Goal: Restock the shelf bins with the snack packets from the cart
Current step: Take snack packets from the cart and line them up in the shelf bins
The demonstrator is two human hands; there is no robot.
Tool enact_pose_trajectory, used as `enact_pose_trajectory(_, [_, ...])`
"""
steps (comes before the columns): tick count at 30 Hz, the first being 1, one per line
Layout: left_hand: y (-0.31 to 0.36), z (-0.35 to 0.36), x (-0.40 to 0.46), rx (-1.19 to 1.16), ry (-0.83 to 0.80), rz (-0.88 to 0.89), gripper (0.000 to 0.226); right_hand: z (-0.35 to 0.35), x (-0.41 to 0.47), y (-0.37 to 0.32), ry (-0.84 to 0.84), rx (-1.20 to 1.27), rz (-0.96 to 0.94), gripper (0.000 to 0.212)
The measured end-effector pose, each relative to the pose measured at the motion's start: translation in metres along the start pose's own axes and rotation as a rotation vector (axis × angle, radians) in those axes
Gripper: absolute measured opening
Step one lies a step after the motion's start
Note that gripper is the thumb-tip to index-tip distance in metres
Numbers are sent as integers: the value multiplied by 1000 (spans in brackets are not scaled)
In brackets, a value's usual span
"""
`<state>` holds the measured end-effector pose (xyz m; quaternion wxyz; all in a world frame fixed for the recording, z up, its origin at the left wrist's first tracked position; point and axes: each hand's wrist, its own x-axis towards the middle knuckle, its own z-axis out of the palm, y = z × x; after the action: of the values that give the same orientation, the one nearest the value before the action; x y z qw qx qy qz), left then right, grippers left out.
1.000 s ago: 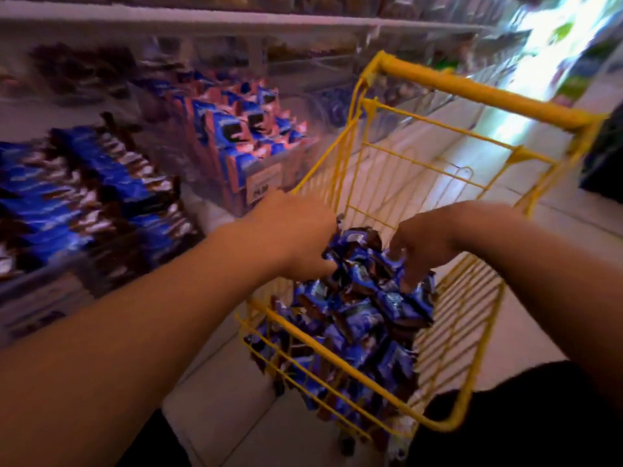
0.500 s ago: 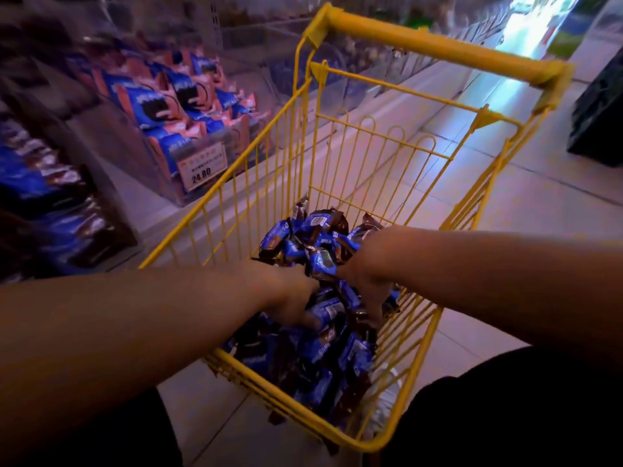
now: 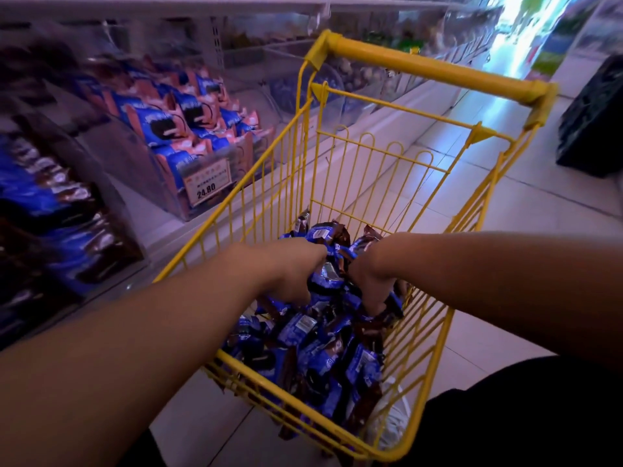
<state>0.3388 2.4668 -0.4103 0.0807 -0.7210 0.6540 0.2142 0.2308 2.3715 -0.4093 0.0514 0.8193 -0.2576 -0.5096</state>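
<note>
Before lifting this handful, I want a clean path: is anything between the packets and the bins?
Yes: the cart's left wire wall stands between the packets and the bins; lift over its rim.

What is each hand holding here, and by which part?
Both the left hand and right hand clutch a bunch of blue-and-brown snack packets between them, gripping its sides; fingers are buried.
</note>
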Motion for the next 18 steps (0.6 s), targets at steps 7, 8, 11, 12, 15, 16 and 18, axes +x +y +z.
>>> enact_pose_trajectory(7, [-9,-35,-31,45,198,-26,13,-13,-15,18,200,421,-115,35])
enact_pose_trajectory(8, [-14,-41,-38,-4,221,-35,16,-15,-21,23,210,480,-150,33])
enact_pose_trajectory(11, [-27,-52,-56,-440,275,-50,8,-17,-42,43,230,837,-271,27])
enact_pose_trajectory(12, [-28,-52,-62,-667,294,-55,12,-17,-51,49,239,1023,-323,29])
enact_pose_trajectory(15, [-27,-49,-72,-1208,310,-55,18,-12,-68,65,210,1565,-510,47])
enact_pose_trajectory(16, [-26,-47,-75,-1324,304,-48,20,-9,-72,67,180,1681,-576,51])
enact_pose_trajectory(18, [-25,-44,-78,-1515,279,-35,26,-8,-75,67,130,1794,-663,48])
